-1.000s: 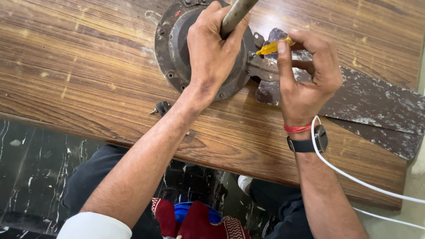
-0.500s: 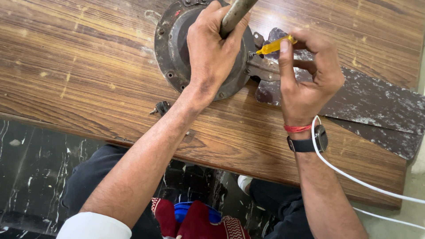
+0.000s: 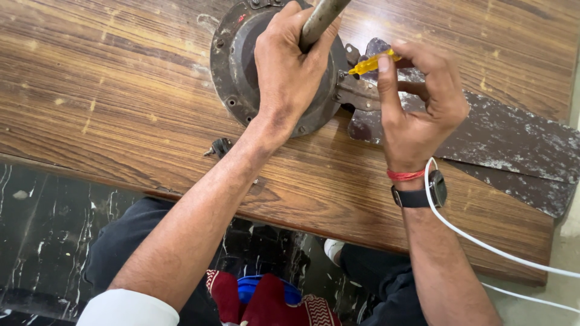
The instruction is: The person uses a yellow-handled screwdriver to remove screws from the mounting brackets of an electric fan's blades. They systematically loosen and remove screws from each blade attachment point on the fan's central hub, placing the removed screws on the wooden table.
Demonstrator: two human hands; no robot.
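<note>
**Ana:** Head view, looking straight down: your left hand (image 3: 289,72) is wrapped tight around the metal rod (image 3: 320,21) rising from the round fan motor housing (image 3: 232,66), which sits on the wooden desk (image 3: 121,96).

**Ben:** And your right hand (image 3: 417,115) has its fingers (image 3: 384,84) pinched on the yellow screwdriver (image 3: 371,63), tip aimed at the blade bracket (image 3: 359,93) right beside the housing.

**Ana:** That bracket carries the rusty fan blade (image 3: 501,139), lying flat and running off to your right. It looks attached at this point, as far as I can judge.

**Ben:** Agreed. One small screw (image 3: 220,147) lies loose on the desk just below the housing, near your left wrist, so some hardware is already out. How many fasteners remain on the bracket, I can't tell; your fingers cover them.

**Ana:** Empty screw holes show around the housing rim too.

**Ben:** A white cable (image 3: 483,241) trails past your right wrist, clear of the work.
</note>
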